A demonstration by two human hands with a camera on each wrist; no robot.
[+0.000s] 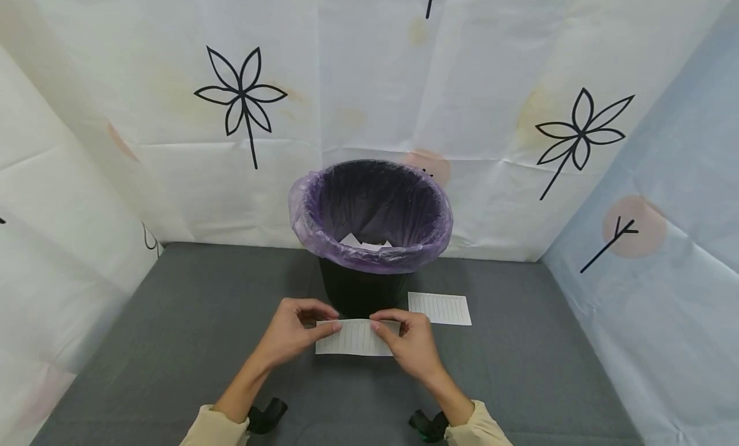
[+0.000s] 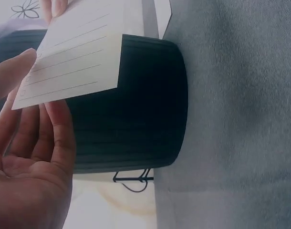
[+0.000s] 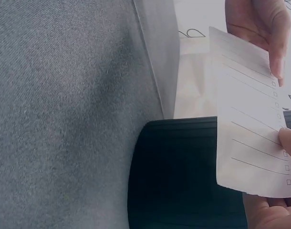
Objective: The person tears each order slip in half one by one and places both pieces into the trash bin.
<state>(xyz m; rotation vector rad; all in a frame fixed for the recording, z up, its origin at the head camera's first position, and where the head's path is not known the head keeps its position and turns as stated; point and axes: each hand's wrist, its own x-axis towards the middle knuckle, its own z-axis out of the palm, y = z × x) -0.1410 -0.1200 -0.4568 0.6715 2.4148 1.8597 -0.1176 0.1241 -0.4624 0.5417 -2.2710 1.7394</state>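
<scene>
Both hands hold one lined paper slip [image 1: 355, 340] in front of the bin, raised above the table. My left hand [image 1: 297, 327] pinches its upper left edge between thumb and fingers. At the upper right edge, my right hand [image 1: 410, 343] pinches it the same way. In the right wrist view the slip [image 3: 250, 129] shows ruled lines and a column of small checkboxes along the held edge. Behind it stands a black bin [image 1: 364, 289] lined with a purple plastic bag [image 1: 369, 258], with white paper pieces [image 1: 364, 244] inside.
A second lined slip [image 1: 440, 308] lies flat on the grey table [image 1: 202, 343], right of the bin's base. White cloth walls [image 1: 369, 67] printed with flowers rise at the back and sides. Dark bands [image 1: 267, 416] are on both wrists.
</scene>
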